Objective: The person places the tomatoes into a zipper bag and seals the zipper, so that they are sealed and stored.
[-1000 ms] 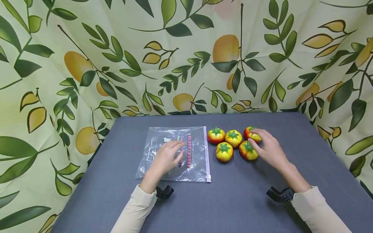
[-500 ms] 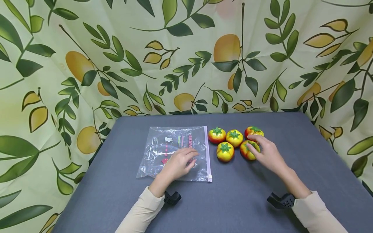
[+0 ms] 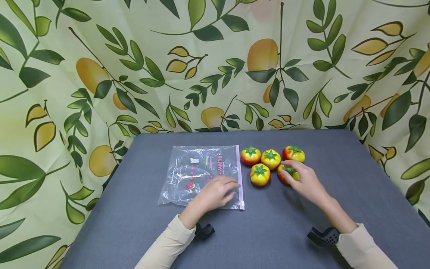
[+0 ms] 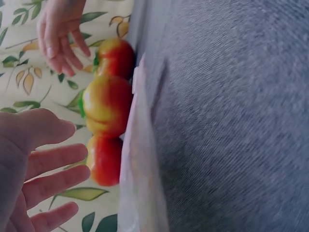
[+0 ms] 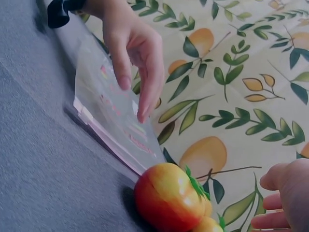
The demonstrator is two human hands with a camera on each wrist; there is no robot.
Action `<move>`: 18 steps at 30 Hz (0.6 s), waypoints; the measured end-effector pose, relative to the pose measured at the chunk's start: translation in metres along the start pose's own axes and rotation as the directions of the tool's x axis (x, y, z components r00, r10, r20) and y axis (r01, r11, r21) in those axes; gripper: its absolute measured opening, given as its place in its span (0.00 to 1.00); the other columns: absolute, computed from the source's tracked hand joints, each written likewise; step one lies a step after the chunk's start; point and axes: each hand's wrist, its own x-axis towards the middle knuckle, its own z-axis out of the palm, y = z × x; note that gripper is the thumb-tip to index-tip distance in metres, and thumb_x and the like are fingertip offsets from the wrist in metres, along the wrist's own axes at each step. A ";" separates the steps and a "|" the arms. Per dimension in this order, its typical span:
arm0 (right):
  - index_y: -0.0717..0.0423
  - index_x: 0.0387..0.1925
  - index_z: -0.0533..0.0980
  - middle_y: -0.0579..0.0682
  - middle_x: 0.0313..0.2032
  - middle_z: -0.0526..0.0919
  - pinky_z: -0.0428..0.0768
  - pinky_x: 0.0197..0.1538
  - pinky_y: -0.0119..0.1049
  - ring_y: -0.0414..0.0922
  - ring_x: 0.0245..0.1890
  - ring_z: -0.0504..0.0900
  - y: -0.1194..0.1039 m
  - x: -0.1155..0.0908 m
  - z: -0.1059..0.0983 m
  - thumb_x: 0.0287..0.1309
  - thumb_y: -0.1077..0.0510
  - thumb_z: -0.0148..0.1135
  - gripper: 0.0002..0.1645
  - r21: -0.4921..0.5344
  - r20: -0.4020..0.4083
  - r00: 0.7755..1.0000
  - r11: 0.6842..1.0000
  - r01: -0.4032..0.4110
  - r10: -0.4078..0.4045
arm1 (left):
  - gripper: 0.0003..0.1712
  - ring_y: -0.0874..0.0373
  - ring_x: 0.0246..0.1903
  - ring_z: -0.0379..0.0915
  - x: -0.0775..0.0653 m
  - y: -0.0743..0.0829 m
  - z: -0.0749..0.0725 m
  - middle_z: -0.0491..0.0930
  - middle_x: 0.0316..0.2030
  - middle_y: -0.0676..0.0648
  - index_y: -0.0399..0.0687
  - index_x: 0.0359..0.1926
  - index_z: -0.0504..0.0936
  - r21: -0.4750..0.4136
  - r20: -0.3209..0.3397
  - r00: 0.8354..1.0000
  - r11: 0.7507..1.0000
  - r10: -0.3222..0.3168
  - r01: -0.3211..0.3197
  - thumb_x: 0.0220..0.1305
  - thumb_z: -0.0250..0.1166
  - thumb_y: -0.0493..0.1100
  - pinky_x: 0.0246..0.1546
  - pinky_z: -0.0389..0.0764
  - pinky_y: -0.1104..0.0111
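A clear zip bag (image 3: 198, 168) with pink print lies flat, its slider edge facing right. My left hand (image 3: 218, 192) hovers over its lower right part, fingers loosely bent and holding nothing. In the left wrist view that hand (image 4: 43, 169) has its fingers apart, near the bag edge (image 4: 137, 183). Several yellow-red tomatoes or persimmons with green leafy tops, such as the front one (image 3: 260, 175), sit right of the bag. My right hand (image 3: 305, 183) is over the front right fruit (image 3: 283, 178), partly hiding it. The right wrist view shows only part of this hand (image 5: 285, 198); contact cannot be told.
The grey table (image 3: 268, 231) carries the bag and fruit. A leaf-and-fruit patterned cloth (image 3: 215, 74) hangs behind and at both sides. Black wrist cameras sit on both wrists, such as the right one (image 3: 324, 236).
My left hand has moved right and slightly nearer across the bag, toward its slider edge. My right hand has shifted slightly nearer and left, from the back right fruit to the front right one.
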 end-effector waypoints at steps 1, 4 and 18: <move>0.63 0.50 0.77 0.59 0.44 0.84 0.78 0.47 0.55 0.55 0.45 0.82 -0.001 -0.001 0.001 0.59 0.60 0.63 0.17 -0.005 0.000 1.000 1.000 0.004 -0.004 | 0.15 0.59 0.52 0.80 0.001 0.001 0.001 0.84 0.48 0.52 0.50 0.49 0.83 0.001 0.016 1.000 1.000 0.007 -0.007 0.61 0.64 0.43 0.60 0.77 0.64; 0.63 0.48 0.77 0.58 0.43 0.85 0.80 0.45 0.53 0.52 0.42 0.83 -0.002 -0.002 0.004 0.58 0.61 0.64 0.17 -0.003 -0.006 1.000 1.000 0.020 -0.020 | 0.14 0.59 0.52 0.79 0.004 0.005 0.003 0.84 0.49 0.53 0.51 0.49 0.83 0.005 0.059 0.998 1.000 0.027 -0.027 0.62 0.64 0.43 0.60 0.76 0.66; 0.61 0.43 0.80 0.53 0.38 0.87 0.83 0.40 0.39 0.42 0.35 0.81 -0.009 -0.006 0.018 0.54 0.63 0.66 0.13 0.040 0.038 0.999 0.999 0.035 -0.036 | 0.12 0.61 0.54 0.78 0.014 0.009 0.012 0.84 0.50 0.56 0.55 0.47 0.84 0.042 0.207 0.975 0.995 0.076 -0.087 0.64 0.60 0.41 0.63 0.73 0.66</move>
